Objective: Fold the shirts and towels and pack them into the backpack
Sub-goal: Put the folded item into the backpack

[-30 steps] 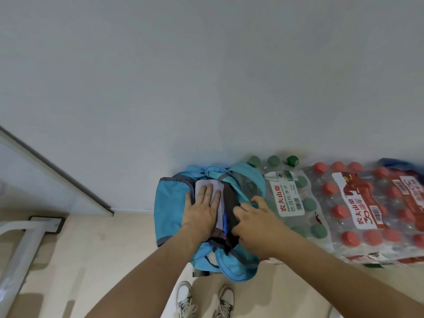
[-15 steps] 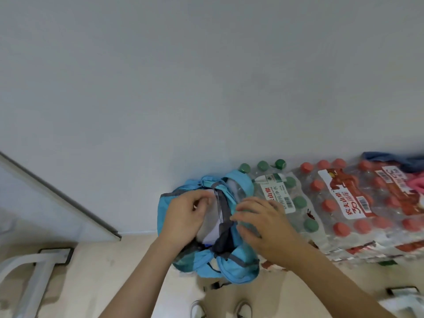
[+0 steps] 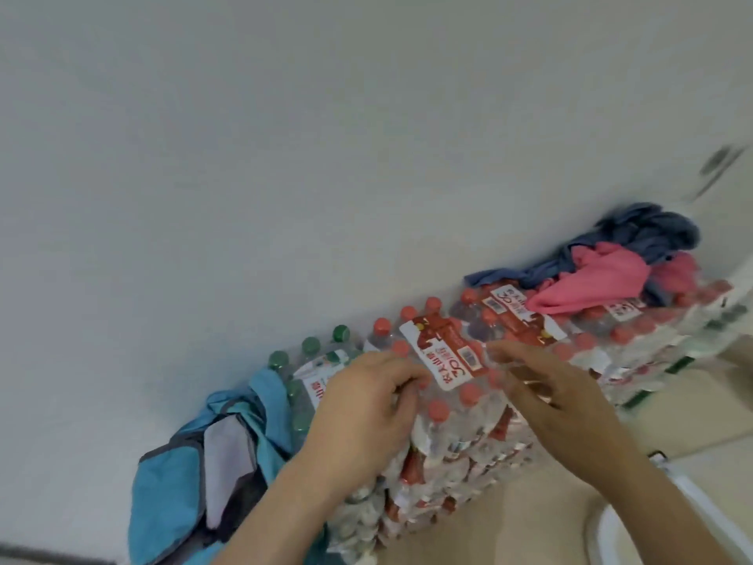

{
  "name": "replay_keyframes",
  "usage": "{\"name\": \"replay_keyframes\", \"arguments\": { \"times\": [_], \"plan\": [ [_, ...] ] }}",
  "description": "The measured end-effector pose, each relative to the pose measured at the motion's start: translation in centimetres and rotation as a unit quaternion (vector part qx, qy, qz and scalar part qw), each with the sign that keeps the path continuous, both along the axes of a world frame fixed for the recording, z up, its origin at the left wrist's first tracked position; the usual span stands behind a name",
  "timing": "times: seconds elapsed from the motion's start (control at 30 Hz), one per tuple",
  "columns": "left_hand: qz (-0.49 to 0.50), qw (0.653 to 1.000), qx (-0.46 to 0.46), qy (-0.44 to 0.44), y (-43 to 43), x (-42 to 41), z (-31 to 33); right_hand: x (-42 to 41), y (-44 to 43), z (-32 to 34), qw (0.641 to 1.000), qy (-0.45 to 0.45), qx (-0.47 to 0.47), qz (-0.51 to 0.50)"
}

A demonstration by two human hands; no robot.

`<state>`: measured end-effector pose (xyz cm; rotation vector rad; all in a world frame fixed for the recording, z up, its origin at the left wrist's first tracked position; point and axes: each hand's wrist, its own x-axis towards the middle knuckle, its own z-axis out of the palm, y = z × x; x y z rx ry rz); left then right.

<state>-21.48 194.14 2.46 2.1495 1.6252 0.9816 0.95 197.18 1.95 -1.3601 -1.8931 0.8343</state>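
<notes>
Reaching over the shrink-wrapped water, both hands hang in the air and grasp nothing. The left hand (image 3: 362, 405) has its fingers loosely curled with nothing between them. The right hand (image 3: 558, 405) is relaxed, its fingers mostly straight and aimed toward the far right.

Below and to the left of the left forearm, the blue backpack (image 3: 163, 495) slumps against the wall, touching the green-capped bottle pack (image 3: 303, 360). Its mouth gapes open, and a pale folded cloth (image 3: 228, 454) shows inside, so at least one piece appears to be packed already. How much lies beneath it is hidden.

Under the hands sits the red-capped bottle pack (image 3: 444, 360), part of a row of such packs running along the wall and serving as the work surface.

Farthest off, at the right end of that row, a pink cloth (image 3: 591, 287) lies crumpled on the bottles. It is tangled with a blue-grey garment (image 3: 648, 230) heaped against the wall. Neither is folded, and both sit well apart from the backpack.

By this reading the job is partway through. Those two pieces are left to fetch, fold and push into the open bag, and motion blur leaves it unclear which is a shirt and which a towel.
</notes>
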Motion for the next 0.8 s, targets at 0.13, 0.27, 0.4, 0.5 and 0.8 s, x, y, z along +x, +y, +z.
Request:
{"name": "replay_keyframes", "arguments": {
  "times": [0.13,0.27,0.4,0.5,0.8],
  "plan": [
    [-0.031,0.999,0.009,0.019,3.5,9.0,-0.7,9.3,2.0,-0.4,0.997,0.045,-0.042,-0.056],
    [-0.066,0.997,-0.012,0.049,7.1,17.2,-2.2,17.8,4.0,-1.9,0.970,0.160,-0.112,-0.144],
    [-0.082,0.993,-0.023,0.084,10.7,22.7,-4.2,24.1,5.1,-3.2,0.880,0.358,-0.212,-0.230],
    [-0.084,0.988,-0.059,0.115,14.2,25.3,-5.8,27.5,6.4,-4.4,0.837,0.424,-0.244,-0.244],
    [-0.007,0.968,-0.108,0.225,26.2,28.2,-10.6,30.0,11.8,-7.5,0.862,0.369,-0.259,-0.230]
  ]
}}
